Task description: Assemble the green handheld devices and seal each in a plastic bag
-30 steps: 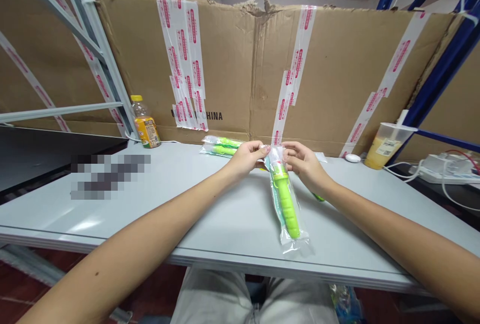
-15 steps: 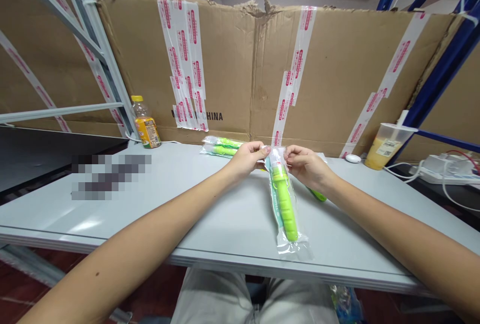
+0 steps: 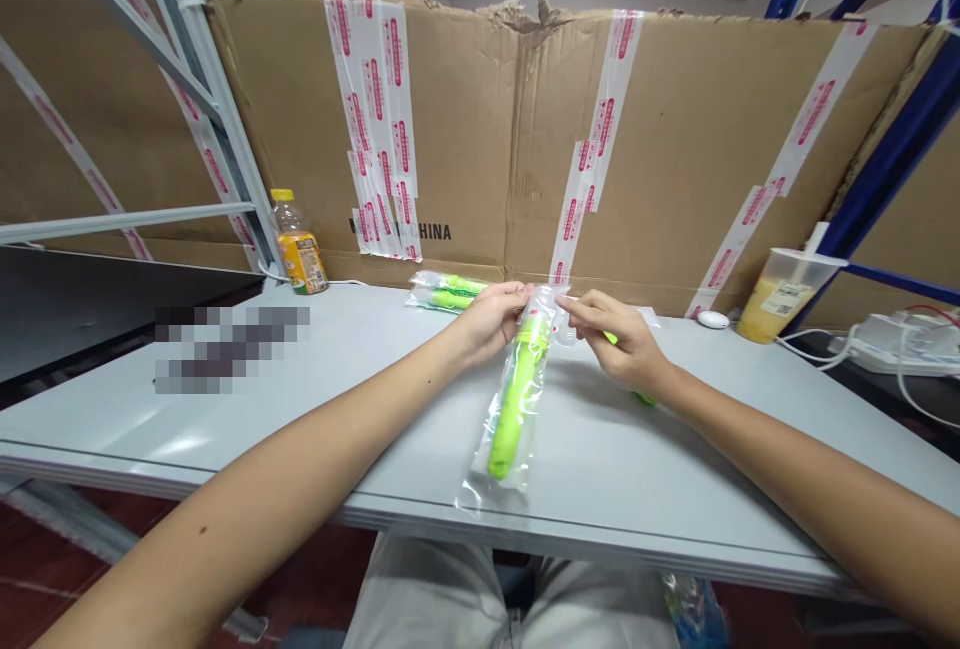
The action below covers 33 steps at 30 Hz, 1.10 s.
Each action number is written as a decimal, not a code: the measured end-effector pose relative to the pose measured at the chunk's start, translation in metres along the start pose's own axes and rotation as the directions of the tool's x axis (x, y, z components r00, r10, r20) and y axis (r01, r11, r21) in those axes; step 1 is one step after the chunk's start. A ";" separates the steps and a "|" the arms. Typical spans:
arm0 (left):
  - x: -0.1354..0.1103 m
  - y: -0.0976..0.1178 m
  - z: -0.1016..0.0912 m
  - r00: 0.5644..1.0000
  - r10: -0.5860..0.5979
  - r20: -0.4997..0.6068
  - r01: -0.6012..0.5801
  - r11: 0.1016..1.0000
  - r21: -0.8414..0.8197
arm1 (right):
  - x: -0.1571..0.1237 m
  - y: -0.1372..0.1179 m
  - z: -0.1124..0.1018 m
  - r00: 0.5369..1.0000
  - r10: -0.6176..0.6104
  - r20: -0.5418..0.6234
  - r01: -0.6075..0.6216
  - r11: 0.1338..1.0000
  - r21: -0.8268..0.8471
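Note:
My left hand [image 3: 489,317] pinches the top edge of a clear plastic bag [image 3: 514,399] that holds a long lime-green item. The bag hangs down from my fingers toward the table's near edge, its lower end swung to the left. My right hand [image 3: 619,341] is just right of the bag's top, fingers pinched together near the bag's mouth; whether it grips the plastic is unclear. A second green item [image 3: 637,395] peeks out from under my right wrist. Two more bagged green items [image 3: 444,291] lie on the grey table [image 3: 360,399] behind my left hand.
A yellow-capped drink bottle [image 3: 298,251] stands at the back left. A plastic cup [image 3: 784,295] of yellow drink and a small white object [image 3: 712,319] sit at the back right, beside a power strip [image 3: 900,341] with cables. A taped cardboard wall [image 3: 675,149] backs the table.
The bag's lower end has swung from the right to the left. My right hand has slid slightly away from the bag's top.

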<state>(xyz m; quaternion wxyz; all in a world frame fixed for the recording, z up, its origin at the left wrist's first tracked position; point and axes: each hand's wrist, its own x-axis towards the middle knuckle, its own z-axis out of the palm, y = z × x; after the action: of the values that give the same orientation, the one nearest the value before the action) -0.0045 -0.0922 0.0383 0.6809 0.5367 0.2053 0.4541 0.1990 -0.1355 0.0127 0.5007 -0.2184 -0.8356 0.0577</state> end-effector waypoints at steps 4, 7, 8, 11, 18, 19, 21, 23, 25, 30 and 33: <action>0.001 -0.002 -0.002 1.000 -0.004 -0.012 0.005 0.998 0.066 | -0.002 0.003 -0.002 0.990 -0.121 0.066 0.134 0.962 -0.238; 0.002 -0.006 -0.004 1.000 0.007 -0.030 -0.004 0.995 0.097 | -0.002 0.001 -0.001 0.996 -0.081 0.030 0.086 0.969 -0.233; 0.002 -0.006 -0.005 0.999 0.010 -0.035 -0.006 0.994 0.111 | -0.002 0.000 0.000 0.999 -0.043 0.010 0.044 0.977 -0.209; 0.001 -0.007 -0.004 0.998 0.031 -0.047 -0.023 0.987 0.157 | 0.000 -0.005 0.003 0.988 0.147 -0.042 -0.149 0.988 -0.045; -0.002 -0.006 0.001 0.998 0.041 -0.045 -0.032 0.980 0.199 | 0.003 -0.010 0.009 0.908 0.410 -0.083 -0.358 0.864 0.353; -0.001 -0.007 0.000 0.999 0.038 -0.034 -0.031 0.979 0.201 | 0.003 -0.009 0.009 0.912 0.398 -0.095 -0.348 0.877 0.331; 0.000 -0.009 -0.001 0.999 0.032 -0.018 -0.028 0.977 0.212 | 0.003 -0.008 0.007 0.922 0.373 -0.107 -0.332 0.901 0.278; 0.001 -0.011 -0.002 0.999 0.030 -0.017 -0.025 0.973 0.231 | 0.002 -0.006 0.005 0.919 0.384 -0.092 -0.347 0.896 0.276; 0.002 -0.013 -0.003 0.999 0.042 -0.029 -0.033 0.964 0.265 | 0.002 -0.004 0.004 0.894 0.442 -0.071 -0.391 0.848 0.357; 0.002 -0.013 0.001 0.989 0.133 -0.067 -0.100 0.927 0.361 | 0.006 -0.003 0.007 0.785 0.617 -0.056 -0.487 0.671 0.559; 0.000 -0.012 0.004 0.985 0.160 -0.061 -0.124 0.914 0.386 | 0.010 -0.006 0.008 0.742 0.670 -0.029 -0.522 0.604 0.602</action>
<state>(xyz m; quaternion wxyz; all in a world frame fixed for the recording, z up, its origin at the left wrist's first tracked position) 0.0033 -0.0947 0.0290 0.5187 0.6510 0.2809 0.4777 0.1864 -0.1362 0.0186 0.5943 -0.3356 -0.5871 0.4353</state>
